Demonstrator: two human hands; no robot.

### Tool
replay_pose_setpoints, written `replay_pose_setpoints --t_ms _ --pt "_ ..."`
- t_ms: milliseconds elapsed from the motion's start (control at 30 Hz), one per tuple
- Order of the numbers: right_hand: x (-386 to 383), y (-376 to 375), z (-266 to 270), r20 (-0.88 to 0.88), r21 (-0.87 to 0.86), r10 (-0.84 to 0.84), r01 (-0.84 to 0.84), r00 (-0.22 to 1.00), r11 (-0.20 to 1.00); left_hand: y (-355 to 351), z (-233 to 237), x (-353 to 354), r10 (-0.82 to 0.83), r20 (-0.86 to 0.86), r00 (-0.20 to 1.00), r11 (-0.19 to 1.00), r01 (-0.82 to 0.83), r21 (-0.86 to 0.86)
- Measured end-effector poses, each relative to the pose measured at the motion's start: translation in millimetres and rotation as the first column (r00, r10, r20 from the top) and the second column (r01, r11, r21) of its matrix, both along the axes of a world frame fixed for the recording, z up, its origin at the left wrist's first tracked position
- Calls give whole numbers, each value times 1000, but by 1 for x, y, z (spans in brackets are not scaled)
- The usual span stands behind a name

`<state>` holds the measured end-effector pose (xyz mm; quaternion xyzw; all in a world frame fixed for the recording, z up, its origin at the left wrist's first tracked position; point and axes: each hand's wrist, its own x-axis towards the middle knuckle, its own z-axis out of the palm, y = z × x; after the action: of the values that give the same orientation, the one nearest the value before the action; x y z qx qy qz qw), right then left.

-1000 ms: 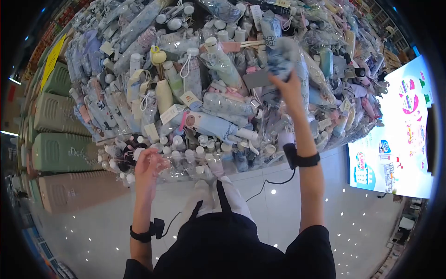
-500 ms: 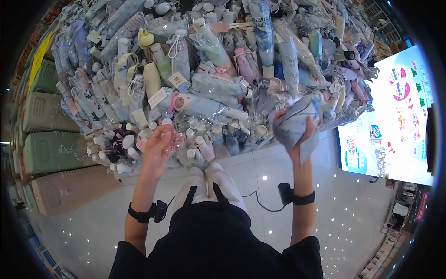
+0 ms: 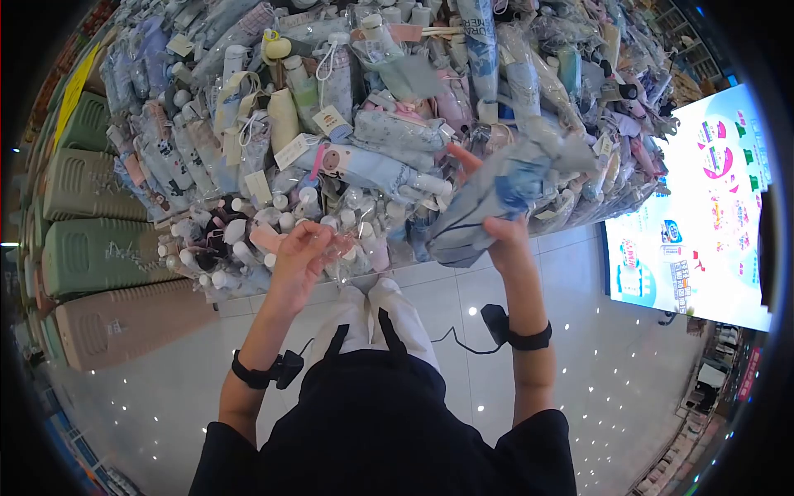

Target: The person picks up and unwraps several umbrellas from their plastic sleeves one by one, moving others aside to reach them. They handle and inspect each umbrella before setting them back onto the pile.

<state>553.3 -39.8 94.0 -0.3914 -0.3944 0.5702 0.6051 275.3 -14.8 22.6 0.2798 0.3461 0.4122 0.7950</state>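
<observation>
My right hand [image 3: 504, 240] grips a folded grey-blue umbrella [image 3: 496, 194] by its lower end, holding it slanted up to the right in front of the display. My left hand [image 3: 302, 256] holds a crumpled clear plastic wrapper [image 3: 335, 245] between its fingers. Both hands are raised just in front of a large heap of folded umbrellas [image 3: 372, 124], most in clear sleeves with paper tags. A light-blue umbrella with a face print [image 3: 364, 169] lies in the heap between my hands.
Green and pink ribbed bins [image 3: 91, 256] stand stacked at the left. A bright advertising screen [image 3: 703, 215] glows at the right. Below me is a glossy white tiled floor [image 3: 628, 364]. Cables run from bands on both wrists.
My right hand has brought the umbrella down from the pile toward my chest and turned it slanted. My left hand has risen slightly and moved right with the clear wrapper.
</observation>
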Motion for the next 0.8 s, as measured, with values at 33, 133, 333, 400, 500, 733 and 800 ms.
replay_pose_setpoints --t_ms 33,133,333,400,500,733,800 --pt "-5 2 -5 -27 25 14 -13 1000 1000 -3 4 -1 -51 -11 999 999 51 -15" --pt "-17 3 -10 77 -166 32 -19 996 986 -10 16 -7 -222 -60 973 975 220 -38" --pt "-28 8 -18 148 -249 129 -89 980 964 14 47 -12 -54 -474 879 840 297 454" --pt "-38 9 -10 172 -252 191 -144 967 957 29 84 3 96 -514 852 658 334 675" --pt "-48 11 -3 197 -259 277 -223 941 940 48 111 15 165 -646 745 409 545 732" --pt "-49 6 4 96 -244 380 -348 920 905 61 108 9 -120 -769 628 452 724 520" --pt "-48 7 3 66 -254 399 -372 914 893 61 107 8 -67 -756 651 383 716 583"
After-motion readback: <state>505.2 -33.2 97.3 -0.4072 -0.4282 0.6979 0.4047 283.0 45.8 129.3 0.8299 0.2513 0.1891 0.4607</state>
